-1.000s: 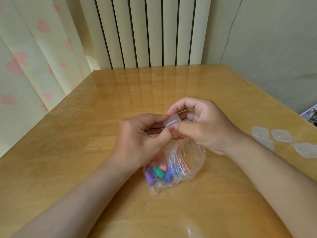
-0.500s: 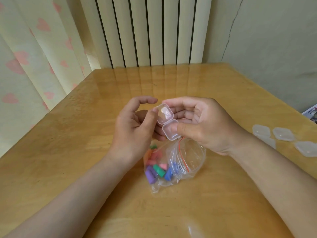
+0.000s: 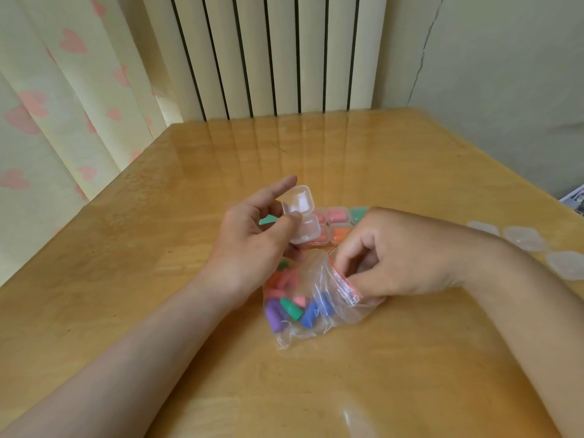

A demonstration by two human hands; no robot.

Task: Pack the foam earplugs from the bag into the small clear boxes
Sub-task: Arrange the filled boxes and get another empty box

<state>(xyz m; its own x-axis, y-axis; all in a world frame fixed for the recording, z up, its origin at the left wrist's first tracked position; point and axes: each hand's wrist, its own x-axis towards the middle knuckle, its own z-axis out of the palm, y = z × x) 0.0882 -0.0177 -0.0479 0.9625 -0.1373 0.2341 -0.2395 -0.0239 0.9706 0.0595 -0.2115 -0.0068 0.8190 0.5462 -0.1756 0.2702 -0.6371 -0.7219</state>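
Clear box point(image 3: 308, 230), lid open, now clamped in left grip point(image 3: 249, 245) above table point(image 3: 158, 311), handed over from right grip point(image 3: 395, 257), which has dropped to bag point(image 3: 335, 314) and pinches its mouth. Earplugs point(image 3: 292, 308) still inside bag; fishing one out looks next.

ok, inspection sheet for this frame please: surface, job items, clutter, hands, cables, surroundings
Surface: glossy wooden table, with glare patches near the front.
Job's things: zip bag of coloured foam earplugs lies mid-table. The open clear box has its lid up. Filled boxes are grouped behind it. Spare clear boxes at the right show no colour inside.
Clutter: printed item at the right edge, too cut off to identify.
Hands: left hand pinches the open clear box. Right hand has its fingers in the bag's mouth, gripping the rim.
Cables: nothing seen.
Surroundings: radiator, heart-print curtain, cracked wall.
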